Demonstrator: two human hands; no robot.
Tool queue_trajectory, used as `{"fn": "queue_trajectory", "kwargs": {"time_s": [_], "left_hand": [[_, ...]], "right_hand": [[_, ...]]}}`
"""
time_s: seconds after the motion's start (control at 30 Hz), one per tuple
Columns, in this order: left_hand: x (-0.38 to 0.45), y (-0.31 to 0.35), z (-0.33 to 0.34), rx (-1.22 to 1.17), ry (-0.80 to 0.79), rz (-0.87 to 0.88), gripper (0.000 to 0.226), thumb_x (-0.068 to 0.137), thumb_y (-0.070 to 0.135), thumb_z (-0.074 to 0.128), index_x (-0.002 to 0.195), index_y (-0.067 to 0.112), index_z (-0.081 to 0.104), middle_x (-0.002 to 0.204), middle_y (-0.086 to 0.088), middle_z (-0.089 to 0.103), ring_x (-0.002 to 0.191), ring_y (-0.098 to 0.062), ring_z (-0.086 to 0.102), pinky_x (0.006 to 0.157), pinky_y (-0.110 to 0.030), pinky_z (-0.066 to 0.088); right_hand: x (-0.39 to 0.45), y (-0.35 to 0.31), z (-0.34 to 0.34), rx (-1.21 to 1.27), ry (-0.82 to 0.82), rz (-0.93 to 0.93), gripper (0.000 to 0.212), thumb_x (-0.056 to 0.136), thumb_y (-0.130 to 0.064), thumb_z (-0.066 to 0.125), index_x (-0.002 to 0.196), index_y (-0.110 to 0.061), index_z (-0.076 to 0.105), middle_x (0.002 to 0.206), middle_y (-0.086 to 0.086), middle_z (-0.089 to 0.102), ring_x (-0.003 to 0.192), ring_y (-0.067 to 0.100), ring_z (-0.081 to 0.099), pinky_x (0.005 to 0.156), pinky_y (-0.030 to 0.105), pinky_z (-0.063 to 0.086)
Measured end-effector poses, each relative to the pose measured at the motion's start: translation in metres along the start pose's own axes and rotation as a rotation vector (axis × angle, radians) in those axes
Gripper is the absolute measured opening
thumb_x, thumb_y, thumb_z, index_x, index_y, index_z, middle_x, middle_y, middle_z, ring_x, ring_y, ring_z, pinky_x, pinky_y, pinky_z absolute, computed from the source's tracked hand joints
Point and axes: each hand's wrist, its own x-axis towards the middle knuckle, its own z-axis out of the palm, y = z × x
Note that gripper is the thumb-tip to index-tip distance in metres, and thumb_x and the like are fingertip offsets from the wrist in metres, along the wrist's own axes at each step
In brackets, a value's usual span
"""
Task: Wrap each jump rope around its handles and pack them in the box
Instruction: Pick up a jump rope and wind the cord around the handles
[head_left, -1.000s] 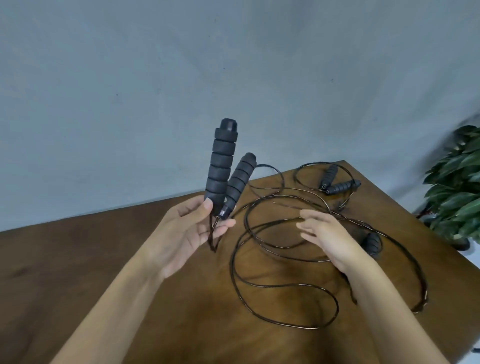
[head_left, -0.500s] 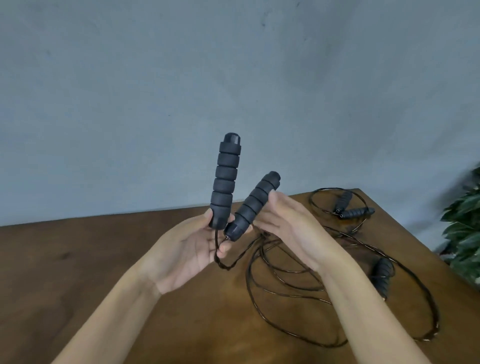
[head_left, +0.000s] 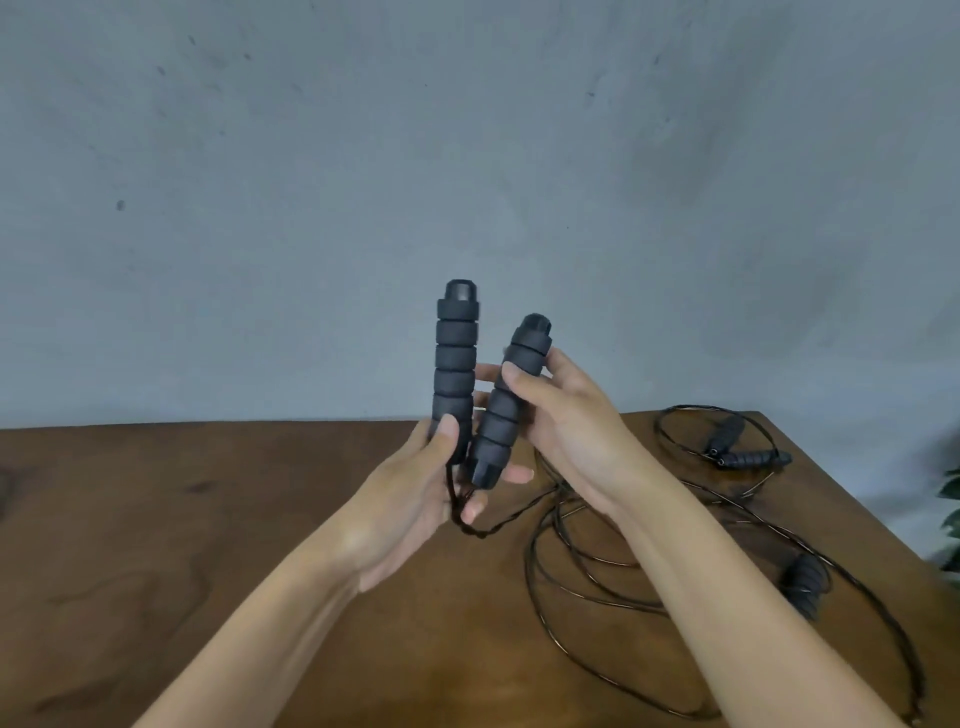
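I see the left hand (head_left: 415, 499) still gripping the upright handle (head_left: 455, 364) near its base. The right hand (head_left: 566, 421), half a second ago just touching the tilted second handle (head_left: 511, 400), now has fingers and thumb closed round it. The rope (head_left: 582, 571) trails onto the wooden table (head_left: 182, 545); another handle pair (head_left: 748, 452) lies far right.

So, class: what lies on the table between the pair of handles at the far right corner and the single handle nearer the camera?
Head view: only black cord loops over bare table.
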Motion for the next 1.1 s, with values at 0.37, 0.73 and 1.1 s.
{"fn": "queue_trajectory", "kwargs": {"time_s": [0.37, 0.73, 1.1], "left_hand": [[0.007, 0.009, -0.009, 0.031, 0.019, -0.107, 0.037, 0.098, 0.031, 0.071, 0.128, 0.013, 0.061, 0.105, -0.023, 0.07, 0.06, -0.017, 0.049, 0.066, -0.03, 0.047], [0.009, 0.012, -0.051, 0.127, 0.04, -0.232, 0.032, 0.09, 0.032, 0.075, 0.103, 0.012, 0.053, 0.08, -0.01, 0.055, 0.05, -0.011, 0.018, 0.045, -0.022, 0.02], [-0.027, 0.004, -0.104, 0.223, 0.039, -0.421, 0.034, 0.095, 0.023, 0.075, 0.116, 0.006, 0.055, 0.079, -0.014, 0.057, 0.05, -0.013, 0.019, 0.045, -0.021, 0.024]], "right_hand": [[0.021, -0.016, 0.007, -0.32, -0.149, -0.017, 0.044, 0.099, -0.043, 0.062, 0.134, -0.017, 0.054, 0.127, 0.009, 0.069, 0.118, 0.02, 0.068, 0.107, 0.046, 0.051], [-0.023, 0.155, -0.033, -1.074, -0.469, 0.332, 0.052, 0.089, -0.034, 0.076, 0.138, -0.028, 0.059, 0.135, -0.009, 0.064, 0.126, 0.008, 0.055, 0.109, 0.032, 0.041], [0.032, 0.12, -0.06, -1.887, 0.168, 0.022, 0.024, 0.099, -0.011, 0.051, 0.123, -0.01, 0.056, 0.121, 0.009, 0.062, 0.115, 0.03, 0.053, 0.087, 0.04, 0.044]]}}
